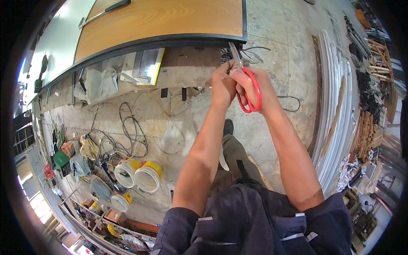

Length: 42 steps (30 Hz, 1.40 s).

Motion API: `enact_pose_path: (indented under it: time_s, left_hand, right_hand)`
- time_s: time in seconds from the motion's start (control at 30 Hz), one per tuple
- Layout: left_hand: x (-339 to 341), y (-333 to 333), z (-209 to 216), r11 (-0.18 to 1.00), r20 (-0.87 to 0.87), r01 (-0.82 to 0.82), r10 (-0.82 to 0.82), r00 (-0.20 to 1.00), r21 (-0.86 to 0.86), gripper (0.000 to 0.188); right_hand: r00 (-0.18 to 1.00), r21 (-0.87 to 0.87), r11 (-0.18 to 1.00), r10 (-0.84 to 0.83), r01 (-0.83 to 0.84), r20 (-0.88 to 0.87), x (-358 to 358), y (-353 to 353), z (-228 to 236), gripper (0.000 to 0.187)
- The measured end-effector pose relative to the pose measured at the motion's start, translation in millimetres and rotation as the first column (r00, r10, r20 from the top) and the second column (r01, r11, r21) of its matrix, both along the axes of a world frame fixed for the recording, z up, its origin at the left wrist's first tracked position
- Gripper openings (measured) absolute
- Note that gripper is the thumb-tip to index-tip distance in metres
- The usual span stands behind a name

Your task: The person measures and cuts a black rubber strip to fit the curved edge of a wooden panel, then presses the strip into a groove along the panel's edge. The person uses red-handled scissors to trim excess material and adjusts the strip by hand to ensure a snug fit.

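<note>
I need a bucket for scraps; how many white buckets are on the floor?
3. Two white buckets with yellow labels stand side by side, left and right; a third sits below them nearer the shelves. The clutter may hide more.

1 head-worn fisheye camera looks steeply down, close over the raised hands, the concrete floor far below.

Your right hand covers most of the red scissors' handle loops, and your left hand hides whatever its fingers pinch at the blades. The wires run under the table edge, their ends out of sight. Your shoulders are cut off by the lower edge. The clutter along the far left wall is too small to make out.
</note>
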<state>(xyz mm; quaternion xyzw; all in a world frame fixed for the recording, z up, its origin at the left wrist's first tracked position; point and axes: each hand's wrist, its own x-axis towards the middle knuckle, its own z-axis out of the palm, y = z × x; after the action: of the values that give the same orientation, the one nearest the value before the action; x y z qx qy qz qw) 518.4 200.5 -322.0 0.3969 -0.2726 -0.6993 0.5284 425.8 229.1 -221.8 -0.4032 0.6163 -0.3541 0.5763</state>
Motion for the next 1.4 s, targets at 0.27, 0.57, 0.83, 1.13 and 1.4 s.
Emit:
enact_pose_path:
  time_s: [0.27,0.57,0.83,1.13,1.4]
  left_hand:
    - [23,1,3,0.987,-0.011,0.134,-0.135,0.991,-0.084,0.021]
    - [14,5,8,0.974,-0.205,-0.014,0.061,0.977,0.227,0.018]
    - [5,4,-4,0.989,-0.271,0.006,0.034,0.962,0.147,0.028]
    - [4,-9,-22,0.999,-0.151,-0.047,0.049,0.987,0.012,0.022]
    - [27,1,-4,0.988,-0.353,0.106,-0.059,0.934,0.114,0.025]
  right_hand:
    - [1.000,-0.007,1.000,0.008,-0.008,-0.007,5,-1,4,0.047]
    - [0.996,0.117,0.993,-0.044,0.034,0.083,23,-21,9,0.051]
    - [0.995,0.082,0.994,-0.077,0.071,0.062,19,-13,6,0.043]
    - [0.999,0.035,0.999,-0.033,0.032,0.037,18,-17,-4,0.038]
    - [0.989,0.141,0.988,-0.075,0.056,0.129,21,-21,3,0.047]
